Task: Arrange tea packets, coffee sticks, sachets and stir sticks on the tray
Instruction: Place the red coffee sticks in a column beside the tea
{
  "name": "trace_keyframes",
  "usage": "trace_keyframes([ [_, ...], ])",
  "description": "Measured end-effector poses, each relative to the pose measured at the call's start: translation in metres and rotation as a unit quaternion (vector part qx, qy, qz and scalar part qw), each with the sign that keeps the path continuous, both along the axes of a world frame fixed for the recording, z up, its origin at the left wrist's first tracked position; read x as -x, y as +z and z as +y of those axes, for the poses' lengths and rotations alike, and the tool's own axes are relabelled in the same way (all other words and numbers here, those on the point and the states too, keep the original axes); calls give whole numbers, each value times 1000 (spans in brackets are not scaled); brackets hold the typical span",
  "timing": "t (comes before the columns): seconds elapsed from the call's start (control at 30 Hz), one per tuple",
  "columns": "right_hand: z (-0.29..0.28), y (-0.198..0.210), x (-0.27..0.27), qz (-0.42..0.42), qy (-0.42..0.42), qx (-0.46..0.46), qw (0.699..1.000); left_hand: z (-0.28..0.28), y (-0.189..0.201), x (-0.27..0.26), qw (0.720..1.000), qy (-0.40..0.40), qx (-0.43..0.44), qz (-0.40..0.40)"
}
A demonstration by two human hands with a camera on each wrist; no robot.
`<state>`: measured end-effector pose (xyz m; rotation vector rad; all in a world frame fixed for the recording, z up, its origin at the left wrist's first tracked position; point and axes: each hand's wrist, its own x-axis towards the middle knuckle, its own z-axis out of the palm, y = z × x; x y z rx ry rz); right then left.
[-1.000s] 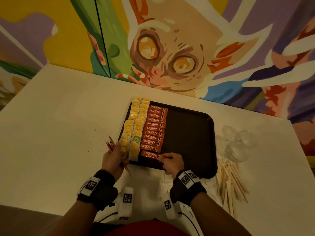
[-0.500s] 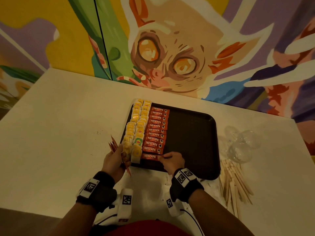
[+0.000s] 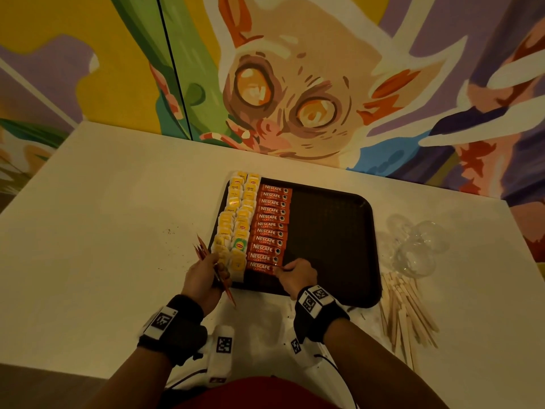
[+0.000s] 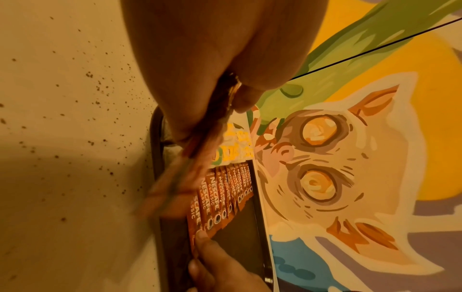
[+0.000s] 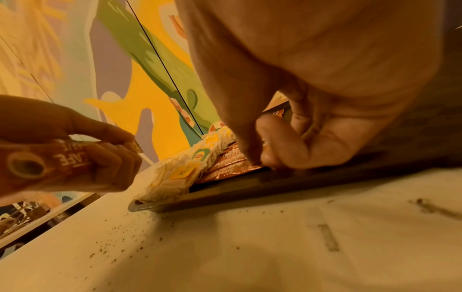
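Head view: on the dark tray (image 3: 333,231), the right hand (image 3: 295,274) pinches the end of the nearest coffee stick (image 3: 261,267), a thin, light, crinkly red packet best held by its end.

Left wrist view: the left hand (image 4: 212,65) clasps spare sticks (image 4: 175,181) beside the tray's near-left corner.

Right wrist view: fingertips (image 5: 255,158) press the stick flat beside the tea packets (image 5: 185,171).

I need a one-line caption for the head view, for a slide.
Right hand sets the nearest coffee stick on the black tray; left hand holds spare sticks.
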<state>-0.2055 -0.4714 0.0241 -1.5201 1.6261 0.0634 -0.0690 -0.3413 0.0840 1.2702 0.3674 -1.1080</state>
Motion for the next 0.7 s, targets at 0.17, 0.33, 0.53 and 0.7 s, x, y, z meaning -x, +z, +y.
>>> trace_keyframes([
  [0.17, 1, 5, 1, 10, -6, 8, 1000, -3, 2, 1, 999, 17, 12, 28],
  [0.33, 9, 16, 5, -37, 1, 45, 998, -4, -2, -1, 999, 17, 14, 28],
  [0.53, 42, 25, 2, -170, 209, 54, 962, 5, -11, -7, 1000, -12, 12, 15],
  [0.7, 64, 28, -10, -94, 479, 57, 871, 19, -15, -14, 999, -46, 10, 1],
])
